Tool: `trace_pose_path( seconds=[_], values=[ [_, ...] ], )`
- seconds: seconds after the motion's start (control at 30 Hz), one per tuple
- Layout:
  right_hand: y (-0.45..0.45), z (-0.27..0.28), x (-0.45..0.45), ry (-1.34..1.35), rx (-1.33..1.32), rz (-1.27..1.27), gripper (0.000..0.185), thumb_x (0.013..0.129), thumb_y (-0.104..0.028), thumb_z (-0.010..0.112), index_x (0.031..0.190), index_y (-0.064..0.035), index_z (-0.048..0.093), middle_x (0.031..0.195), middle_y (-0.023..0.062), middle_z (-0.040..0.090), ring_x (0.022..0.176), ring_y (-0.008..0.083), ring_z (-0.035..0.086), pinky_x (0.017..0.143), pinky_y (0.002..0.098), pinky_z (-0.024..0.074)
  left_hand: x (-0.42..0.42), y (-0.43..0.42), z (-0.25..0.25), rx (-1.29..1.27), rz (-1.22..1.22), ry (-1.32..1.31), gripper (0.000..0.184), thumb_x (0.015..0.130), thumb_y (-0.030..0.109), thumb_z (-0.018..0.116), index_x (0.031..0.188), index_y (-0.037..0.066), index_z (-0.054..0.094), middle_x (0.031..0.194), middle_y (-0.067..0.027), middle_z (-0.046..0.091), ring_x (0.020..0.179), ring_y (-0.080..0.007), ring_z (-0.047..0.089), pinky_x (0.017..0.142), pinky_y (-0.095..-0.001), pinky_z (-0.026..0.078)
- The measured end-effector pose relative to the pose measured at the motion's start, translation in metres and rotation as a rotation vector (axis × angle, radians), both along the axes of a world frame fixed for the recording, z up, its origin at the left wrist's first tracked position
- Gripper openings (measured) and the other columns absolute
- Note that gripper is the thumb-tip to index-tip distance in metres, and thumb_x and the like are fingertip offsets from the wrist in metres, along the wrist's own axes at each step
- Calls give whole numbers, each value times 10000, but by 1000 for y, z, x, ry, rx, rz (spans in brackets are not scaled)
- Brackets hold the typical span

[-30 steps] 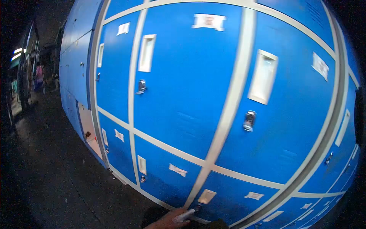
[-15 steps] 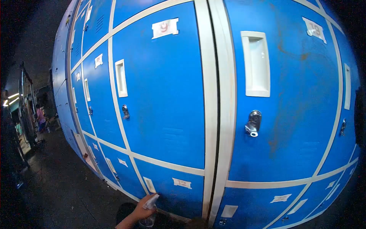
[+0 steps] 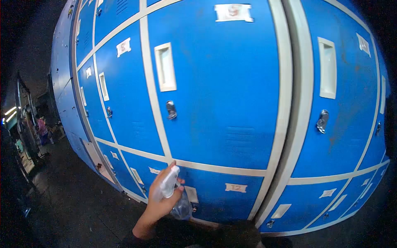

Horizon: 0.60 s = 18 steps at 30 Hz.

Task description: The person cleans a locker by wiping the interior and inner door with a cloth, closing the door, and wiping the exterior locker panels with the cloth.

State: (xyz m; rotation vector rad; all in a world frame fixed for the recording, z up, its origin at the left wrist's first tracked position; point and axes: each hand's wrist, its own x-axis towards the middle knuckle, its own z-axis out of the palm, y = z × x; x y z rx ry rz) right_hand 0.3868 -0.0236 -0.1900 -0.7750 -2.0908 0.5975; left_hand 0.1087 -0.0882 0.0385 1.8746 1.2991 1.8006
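My left hand is raised in front of the lower lockers, its fingers wrapped round a spray bottle. The bottle has a white trigger head and a clear body, partly covered by my hand. Behind it stands the blue locker door numbered 12, with a pale recessed handle. Above that is the larger blue door numbered 9, which has a white handle recess and a metal lock hasp. My right hand does not show; a dark, unclear shape lies along the bottom edge.
More blue locker doors run to both sides, including door 8 on the left and a rust-stained door on the right. A pale frame post divides them. Far left, a person is in the background beyond the dark floor.
My left hand has come up with the spray bottle, which now shows more fully. The view has shifted left, so the lockers appear further right.
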Motion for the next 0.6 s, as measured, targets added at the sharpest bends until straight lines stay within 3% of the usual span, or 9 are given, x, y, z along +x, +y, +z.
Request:
trace_pose_path(
  seconds=[0.23,0.43,0.53,0.6],
  values=[
    [-29,14,-3,-63,101,-96,356,790,-280,669,1101,-116,610,1037,103,647,982,303,608,876,430,469,-11,-26,55,168,95,-54,694,718,-85,548,1386,-13,372,1066,-126,555,922,-175,586,814,-278,469],
    [-41,12,-5,-63,151,-86,339,786,-275,672,1084,-118,628,1031,100,651,989,305,606,887,433,463,-6,-33,55,255,48,-110,747,688,-72,514,1410,-17,328,1078,-155,547,895,-169,585,751,-266,487],
    [-48,6,1,-56,161,-87,330,784,-272,673,1075,-119,636,1028,99,654,992,306,605,893,434,461,2,-40,58,366,109,-12,775,675,-81,502,1421,-13,308,1085,-166,534,897,-173,583,736,-262,490],
    [-50,3,5,-52,169,-90,325,783,-270,674,1069,-120,642,1026,98,655,995,306,604,897,435,459,12,-44,66,381,138,-116,781,670,-79,498,1424,-12,303,1085,-170,533,885,-171,583,728,-261,492]
  ],
)
